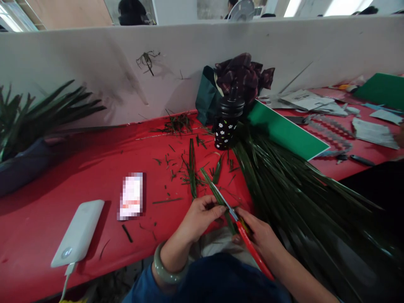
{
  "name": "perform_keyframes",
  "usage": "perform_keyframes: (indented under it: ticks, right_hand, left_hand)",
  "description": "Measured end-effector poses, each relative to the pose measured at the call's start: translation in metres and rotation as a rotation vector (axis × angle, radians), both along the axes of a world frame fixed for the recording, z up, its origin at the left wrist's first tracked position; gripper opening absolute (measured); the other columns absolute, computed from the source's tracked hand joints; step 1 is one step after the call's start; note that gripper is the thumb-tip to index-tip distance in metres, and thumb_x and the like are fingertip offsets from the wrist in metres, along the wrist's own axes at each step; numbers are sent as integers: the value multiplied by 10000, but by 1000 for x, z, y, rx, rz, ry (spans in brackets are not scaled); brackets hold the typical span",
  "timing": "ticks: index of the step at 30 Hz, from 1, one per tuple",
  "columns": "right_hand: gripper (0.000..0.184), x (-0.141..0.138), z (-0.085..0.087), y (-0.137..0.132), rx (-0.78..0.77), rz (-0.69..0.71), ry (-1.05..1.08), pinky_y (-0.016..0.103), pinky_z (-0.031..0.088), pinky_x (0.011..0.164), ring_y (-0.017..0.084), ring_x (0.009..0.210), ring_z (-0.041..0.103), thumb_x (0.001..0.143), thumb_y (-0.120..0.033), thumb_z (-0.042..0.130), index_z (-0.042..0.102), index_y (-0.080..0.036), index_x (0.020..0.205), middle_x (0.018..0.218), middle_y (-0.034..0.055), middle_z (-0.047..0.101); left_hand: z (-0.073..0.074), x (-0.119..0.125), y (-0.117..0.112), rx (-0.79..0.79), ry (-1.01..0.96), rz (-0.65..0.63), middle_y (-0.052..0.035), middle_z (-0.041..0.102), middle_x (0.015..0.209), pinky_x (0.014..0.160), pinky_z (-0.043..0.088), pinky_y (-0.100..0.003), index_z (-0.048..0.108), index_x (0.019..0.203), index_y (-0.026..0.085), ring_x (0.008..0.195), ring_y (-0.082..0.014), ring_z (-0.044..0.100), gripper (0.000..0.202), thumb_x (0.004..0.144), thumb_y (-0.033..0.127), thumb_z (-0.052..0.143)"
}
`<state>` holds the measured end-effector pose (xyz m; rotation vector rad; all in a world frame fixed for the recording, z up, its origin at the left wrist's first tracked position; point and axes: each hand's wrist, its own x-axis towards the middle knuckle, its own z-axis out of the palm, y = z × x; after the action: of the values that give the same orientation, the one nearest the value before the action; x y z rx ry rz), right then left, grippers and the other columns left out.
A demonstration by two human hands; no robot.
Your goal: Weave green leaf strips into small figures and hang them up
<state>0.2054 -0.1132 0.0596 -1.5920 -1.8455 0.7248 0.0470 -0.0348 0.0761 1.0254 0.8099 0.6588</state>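
Note:
My left hand (pixel 203 215) pinches a long green leaf strip (pixel 208 182) between thumb and fingers, close to the table's front edge. In my right hand (pixel 256 227) is a pair of scissors with red handles (pixel 252 248). Their blades (pixel 223 200) point up and to the left, lying along the leaf strip; whether they are touching it or cutting I cannot tell. Just beyond my left hand another long leaf (pixel 192 168) lies on the red tabletop, among small green leaf scraps (pixel 186 172).
A big bundle of long leaves (pixel 277 176) spreads at right beneath a green board (pixel 287 130). A flowered black tumbler (pixel 225 126) stands at the back beside a bag (pixel 206 94). At left are a phone (pixel 131 197), a white power bank (pixel 78 233) and more leaves (pixel 53 111).

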Motion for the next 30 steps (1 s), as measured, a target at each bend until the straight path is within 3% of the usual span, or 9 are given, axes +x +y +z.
perform_keyframes:
  ticks: [4, 7, 11, 18, 23, 30]
  right_hand:
    - [461, 2, -7, -2, 9, -2, -41, 304, 478, 771, 216, 917, 569, 687, -327, 550, 455, -181, 1114, 1015, 95, 589]
    - [478, -1, -8, -2, 3, -3, -56, 312, 484, 759, 223, 902, 575, 671, -340, 565, 461, -181, 1109, 1013, 104, 589]
    - [508, -4, -8, -3, 3, -5, -83, 325, 469, 790, 216, 919, 567, 679, -356, 560, 430, -192, 1142, 1054, 105, 567]
    - [518, -3, -7, -1, 13, 8, -131, 352, 439, 836, 220, 997, 517, 686, -381, 550, 428, -169, 1143, 1117, 118, 524]
    - [497, -2, -9, -1, 1, 18, -105, 317, 452, 814, 194, 943, 549, 700, -325, 547, 411, -172, 1153, 1069, 104, 554]
    - [457, -2, 0, -1, -3, -8, -43, 313, 445, 816, 197, 957, 538, 696, -316, 537, 431, -177, 1119, 1063, 94, 554]
  left_hand:
    - [5, -8, 9, 60, -9, 131, -4, 560, 711, 582, 434, -199, 581, 826, 152, 644, -89, 521, 206, 676, 292, 573]
    - [7, -11, 15, 76, -71, 255, 18, 533, 673, 575, 441, -195, 569, 745, 155, 604, -71, 504, 136, 673, 270, 580]
    - [4, -11, 17, 32, -112, 316, 37, 503, 599, 534, 448, -193, 532, 658, 145, 541, -61, 490, 126, 651, 250, 602]
    - [-3, -4, 11, -9, -157, 263, 27, 533, 596, 528, 463, -210, 519, 674, 139, 539, -76, 517, 142, 646, 247, 607]
    - [-4, 2, 7, -35, -180, 232, 30, 547, 598, 528, 459, -201, 521, 665, 142, 541, -73, 524, 127, 650, 236, 604]
    - [-5, 6, 4, -46, -124, 158, 20, 555, 583, 531, 459, -207, 520, 647, 133, 526, -74, 523, 143, 644, 246, 608]
